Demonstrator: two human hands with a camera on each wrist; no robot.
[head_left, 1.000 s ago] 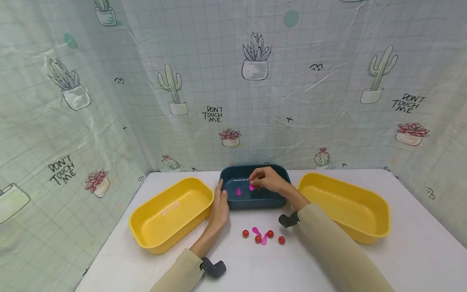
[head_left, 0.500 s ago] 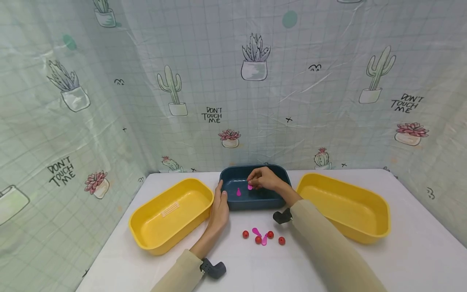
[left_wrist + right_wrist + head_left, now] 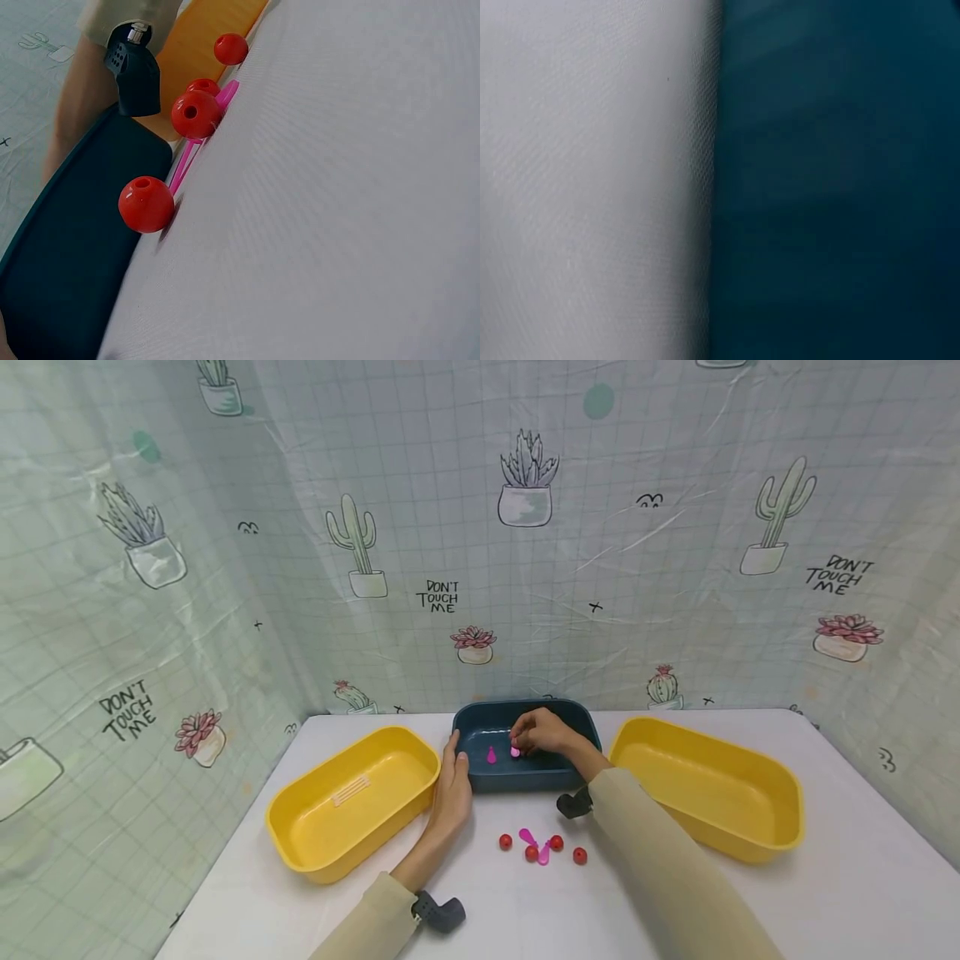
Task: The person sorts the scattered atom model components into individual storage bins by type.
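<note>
In the head view, my right hand (image 3: 543,732) reaches into the dark blue bin (image 3: 525,781). Its thumb and fingertips pinch a pink teardrop-shaped hair clip (image 3: 515,752), low over the bin's floor. Another pink hair clip (image 3: 491,756) lies in the bin to the left. My left hand (image 3: 453,789) rests along the bin's left end, fingers fairly straight. In front of the bin, several red beads (image 3: 506,842) and two pink hair clips (image 3: 527,836) lie on the table. The left wrist view shows a holed red bead (image 3: 146,204) near the bin's wall (image 3: 75,240).
A yellow bin (image 3: 330,860) stands left of the blue one, with a pale slatted mark (image 3: 351,789) on its floor. A second yellow bin (image 3: 712,827) stands at the right. Behind the white table (image 3: 525,918) hangs a cactus-print curtain (image 3: 420,468).
My right hand, with the hair clip between its fingers, has moved slightly left and lower in the bin. The right forearm has shifted left. My left hand stays at the bin's end.
</note>
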